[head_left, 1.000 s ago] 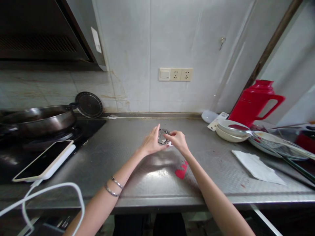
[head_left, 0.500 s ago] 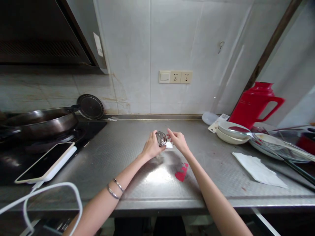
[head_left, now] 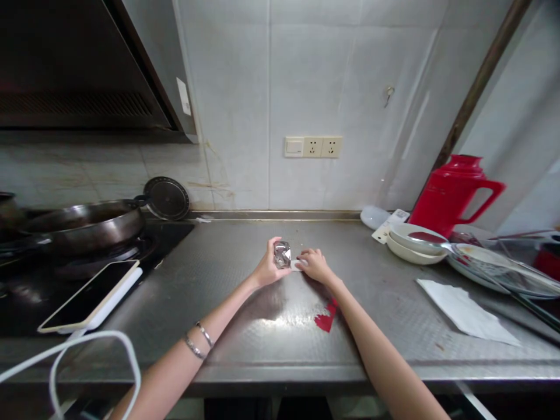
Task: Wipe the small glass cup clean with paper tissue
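A small clear, dark-tinted glass object point(head_left: 282, 255) is held upright between the thumb and fingers of my left hand point(head_left: 266, 269), over the middle of the steel counter point(head_left: 219, 256). Just right of it, my right hand point(head_left: 315, 265) rests low with its fingertips on a small white piece point(head_left: 296, 266) on the counter; whether the fingers pinch it is hard to see. Torn red scraps point(head_left: 325, 319) lie nearer the front edge, beside my right forearm.
At left, a pan point(head_left: 87, 229) and a phone point(head_left: 90, 297) with a white cable sit on the stove. At right are a red thermos point(head_left: 450, 195), stacked bowls point(head_left: 413, 248), plates with utensils and a white napkin point(head_left: 466, 310).
The glass object has turned in my left hand. My right hand has come down onto the white piece, its fingers lowered. The whole view has shifted slightly.
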The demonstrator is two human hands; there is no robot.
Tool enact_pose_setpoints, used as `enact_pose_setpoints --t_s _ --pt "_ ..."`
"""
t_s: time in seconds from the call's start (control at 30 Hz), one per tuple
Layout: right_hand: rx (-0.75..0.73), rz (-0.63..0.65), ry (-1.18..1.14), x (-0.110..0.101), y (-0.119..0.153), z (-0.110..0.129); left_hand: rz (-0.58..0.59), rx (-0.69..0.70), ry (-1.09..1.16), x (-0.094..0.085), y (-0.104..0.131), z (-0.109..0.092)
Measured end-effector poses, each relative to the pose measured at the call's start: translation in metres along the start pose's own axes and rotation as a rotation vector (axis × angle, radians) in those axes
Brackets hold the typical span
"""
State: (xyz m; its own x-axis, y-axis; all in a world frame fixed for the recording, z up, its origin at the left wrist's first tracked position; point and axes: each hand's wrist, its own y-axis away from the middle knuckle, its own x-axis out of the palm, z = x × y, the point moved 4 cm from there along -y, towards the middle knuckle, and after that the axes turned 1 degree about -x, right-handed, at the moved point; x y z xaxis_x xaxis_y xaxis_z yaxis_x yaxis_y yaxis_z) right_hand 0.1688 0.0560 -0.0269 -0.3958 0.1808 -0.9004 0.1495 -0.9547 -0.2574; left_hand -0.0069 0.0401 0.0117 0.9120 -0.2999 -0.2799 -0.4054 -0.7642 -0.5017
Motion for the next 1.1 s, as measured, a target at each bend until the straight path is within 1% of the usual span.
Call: enact_pose_setpoints --t_s 0.1,0.27,0.43,0.7,0.97,1.1 --pt "0.006 0.010 -0.012 -0.001 -0.004 -0.005 -0.017 -0.021 0.031 -0.001 0.004 0.001" --pt "-0.013 0.056 -0.063 -0.004 -0.017 -0.010 -0.024 -0.019 0.008 -0.002 0.009 -0.006" --pt "-0.031 0.109 -0.111 -0.006 -0.027 -0.013 -0.003 -0.044 -0.019 0.003 0.014 -0.008" --pt "0.005 0.110 -0.128 -0.007 -0.027 -0.013 0.027 -0.034 -0.042 0.010 0.018 -0.014" --pt "0.007 0.126 -0.184 -0.007 -0.027 -0.011 -0.016 -0.066 -0.054 0.008 0.017 -0.006" --pt "0.012 0.134 -0.215 -0.007 -0.027 -0.011 -0.019 -0.072 -0.069 0.007 0.017 -0.005"
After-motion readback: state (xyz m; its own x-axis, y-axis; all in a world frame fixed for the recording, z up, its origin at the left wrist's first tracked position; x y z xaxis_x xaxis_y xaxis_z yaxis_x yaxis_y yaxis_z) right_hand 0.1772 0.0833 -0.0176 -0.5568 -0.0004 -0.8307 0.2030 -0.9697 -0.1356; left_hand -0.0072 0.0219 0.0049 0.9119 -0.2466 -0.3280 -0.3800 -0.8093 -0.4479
